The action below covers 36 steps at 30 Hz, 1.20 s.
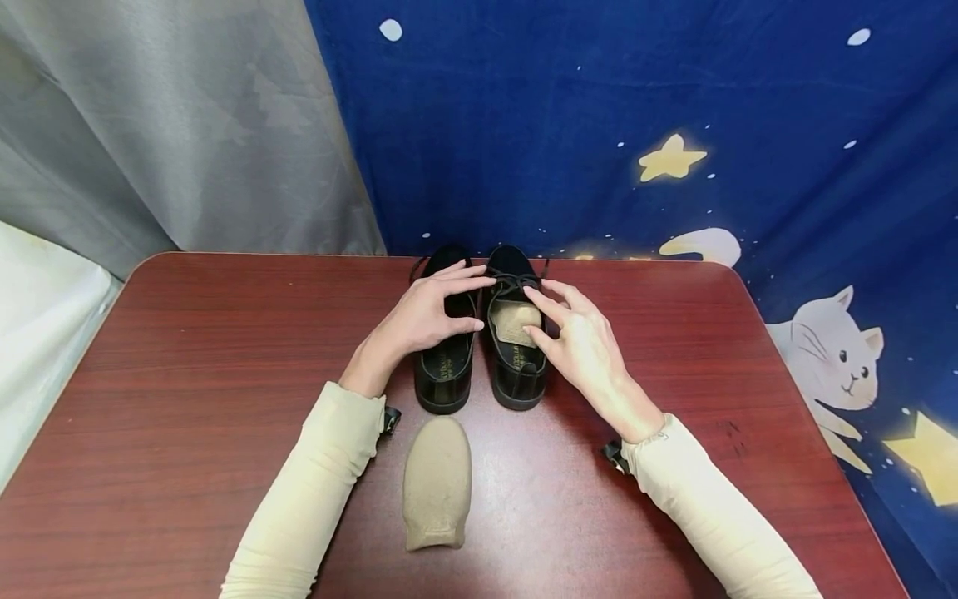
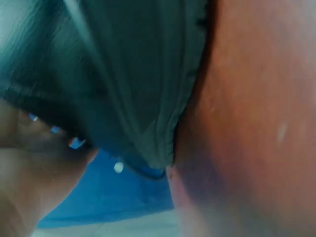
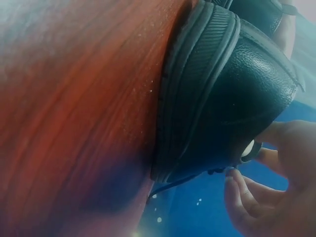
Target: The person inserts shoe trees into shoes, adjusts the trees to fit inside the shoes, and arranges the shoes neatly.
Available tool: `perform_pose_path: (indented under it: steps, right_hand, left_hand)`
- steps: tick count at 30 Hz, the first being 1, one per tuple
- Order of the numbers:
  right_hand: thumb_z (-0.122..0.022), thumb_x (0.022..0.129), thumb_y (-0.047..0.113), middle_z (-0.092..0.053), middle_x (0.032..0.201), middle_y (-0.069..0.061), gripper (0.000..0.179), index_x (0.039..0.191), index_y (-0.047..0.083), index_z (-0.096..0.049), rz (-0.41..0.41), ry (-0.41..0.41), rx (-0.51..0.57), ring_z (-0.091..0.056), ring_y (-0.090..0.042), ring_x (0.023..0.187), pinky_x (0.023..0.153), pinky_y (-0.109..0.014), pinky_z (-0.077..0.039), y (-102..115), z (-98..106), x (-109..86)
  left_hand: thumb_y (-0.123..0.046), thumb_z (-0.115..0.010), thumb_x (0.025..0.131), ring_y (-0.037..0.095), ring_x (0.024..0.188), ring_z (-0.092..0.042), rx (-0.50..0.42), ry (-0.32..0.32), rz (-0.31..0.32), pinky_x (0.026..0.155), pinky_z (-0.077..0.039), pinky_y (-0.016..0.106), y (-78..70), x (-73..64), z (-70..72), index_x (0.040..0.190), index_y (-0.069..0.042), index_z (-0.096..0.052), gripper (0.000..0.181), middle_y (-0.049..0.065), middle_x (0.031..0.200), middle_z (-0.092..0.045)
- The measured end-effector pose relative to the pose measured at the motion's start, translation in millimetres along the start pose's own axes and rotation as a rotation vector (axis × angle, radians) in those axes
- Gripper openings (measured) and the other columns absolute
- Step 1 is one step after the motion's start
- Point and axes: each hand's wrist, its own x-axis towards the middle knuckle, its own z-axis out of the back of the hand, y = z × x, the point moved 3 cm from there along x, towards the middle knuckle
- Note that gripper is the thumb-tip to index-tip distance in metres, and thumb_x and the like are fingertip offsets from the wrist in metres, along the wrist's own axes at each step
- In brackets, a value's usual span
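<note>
Two black lace-up shoes stand side by side near the table's far edge, toes pointing away. A beige molded shoe insert sits in the opening of the right shoe. My right hand holds the insert between thumb and forefinger, just below the laces; the right wrist view shows these fingertips partly hidden by the shoe's collar. My left hand reaches across the left shoe, thumb and fingers spread apart, its fingertips right at the right shoe's inner side. In the left wrist view that shoe's dark side fills much of the picture.
A second beige molded insert lies on the reddish-brown wooden table, nearer to me than the left shoe. Behind the table hang a grey curtain and a blue one with stars and a cat.
</note>
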Motion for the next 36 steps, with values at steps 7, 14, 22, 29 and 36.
perform_pose_path:
  steps: [7,14,22,29,36]
  right_hand:
    - [-0.079,0.084,0.036,-0.058,0.137,-0.004,0.052,0.133,0.024,-0.066,-0.009,-0.051,-0.037,-0.058,-0.027,0.109,0.075,-0.043,-0.053,2,6,-3.9]
    - [-0.079,0.084,0.039,-0.058,0.138,-0.004,0.054,0.134,0.024,-0.066,0.006,-0.055,-0.056,-0.055,-0.029,0.114,0.077,-0.046,-0.053,5,8,-4.9]
    - [-0.079,0.082,0.041,-0.055,0.14,-0.002,0.062,0.138,0.021,-0.061,-0.014,-0.027,-0.056,-0.053,-0.028,0.122,0.083,-0.047,-0.052,8,12,-9.3]
    - [-0.079,0.081,0.042,-0.053,0.143,-0.005,0.072,0.144,0.019,-0.055,0.026,-0.044,-0.038,-0.052,-0.028,0.124,0.094,-0.046,-0.047,14,15,-15.1]
    - [-0.076,0.082,0.047,-0.052,0.145,-0.004,0.072,0.145,0.02,-0.053,0.051,-0.037,-0.026,-0.052,-0.027,0.124,0.095,-0.044,-0.046,21,15,-18.7]
  left_hand:
    - [-0.015,-0.085,0.076,0.027,0.143,-0.037,0.025,0.002,-0.028,0.114,-0.031,0.043,1.6,-3.6,11.7,0.136,-0.015,-0.063,0.064,0.009,0.149,-0.049]
    - [-0.018,-0.084,0.078,0.032,0.141,-0.039,0.06,0.014,0.001,0.112,-0.033,0.048,2.8,-8.5,14.3,0.138,-0.017,-0.061,0.065,0.006,0.151,-0.046]
    - [-0.018,-0.083,0.079,0.031,0.14,-0.039,0.063,0.02,0.027,0.11,-0.035,0.049,3.8,-11.0,15.8,0.14,-0.018,-0.059,0.066,0.009,0.151,-0.046]
    - [-0.016,-0.084,0.077,0.029,0.138,-0.043,0.072,0.004,0.032,0.108,-0.038,0.046,3.2,-15.8,19.3,0.14,-0.017,-0.059,0.068,0.009,0.149,-0.048]
    - [-0.015,-0.084,0.077,0.028,0.137,-0.044,0.077,-0.009,0.032,0.109,-0.038,0.045,4.2,-20.3,22.0,0.139,-0.016,-0.06,0.066,0.009,0.148,-0.05]
